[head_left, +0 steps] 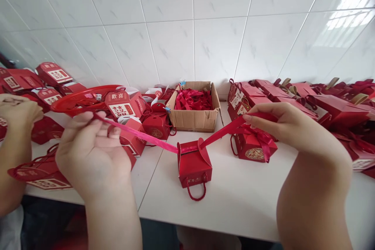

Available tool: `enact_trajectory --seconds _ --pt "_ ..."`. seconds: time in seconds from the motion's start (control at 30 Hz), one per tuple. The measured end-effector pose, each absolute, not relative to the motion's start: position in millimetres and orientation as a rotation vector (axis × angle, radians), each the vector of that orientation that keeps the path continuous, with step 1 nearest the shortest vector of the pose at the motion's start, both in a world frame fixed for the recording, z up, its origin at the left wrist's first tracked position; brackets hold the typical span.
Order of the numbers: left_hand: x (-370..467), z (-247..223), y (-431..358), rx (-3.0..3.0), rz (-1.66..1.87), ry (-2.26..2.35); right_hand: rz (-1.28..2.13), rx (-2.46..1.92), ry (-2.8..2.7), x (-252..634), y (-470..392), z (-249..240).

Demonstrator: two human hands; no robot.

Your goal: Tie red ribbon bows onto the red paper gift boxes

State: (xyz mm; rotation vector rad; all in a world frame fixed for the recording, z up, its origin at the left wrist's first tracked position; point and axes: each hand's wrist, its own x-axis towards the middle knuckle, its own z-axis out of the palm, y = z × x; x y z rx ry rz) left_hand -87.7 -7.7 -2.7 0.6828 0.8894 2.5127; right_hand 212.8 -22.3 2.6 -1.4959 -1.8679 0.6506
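Observation:
A small red gift box (195, 168) stands on the white table in front of me, its rope handle hanging toward the front edge. Through its top runs a red ribbon (140, 135), with both ends drawn out to the sides and upward. My left hand (95, 152), palm turned up, grips one end between thumb and fingers. The other end is pinched between the thumb and fingertips of my right hand (272, 121). Just below that hand sits another red box with a tied bow (254, 146).
A cardboard box (191, 120) full of red ribbons stands against the tiled wall. Several red boxes (336, 109) are piled at right, more at left around a red plastic basket (67, 103). Another person's hand (19, 115) is at the far left. The white table (228, 203) ends nearby.

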Motion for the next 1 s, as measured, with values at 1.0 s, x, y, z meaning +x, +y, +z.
enact_trajectory --seconds 1.0 --pt "-34 19 20 1.899 1.956 0.824 0.445 -0.722 -1.287 153 8 -15"
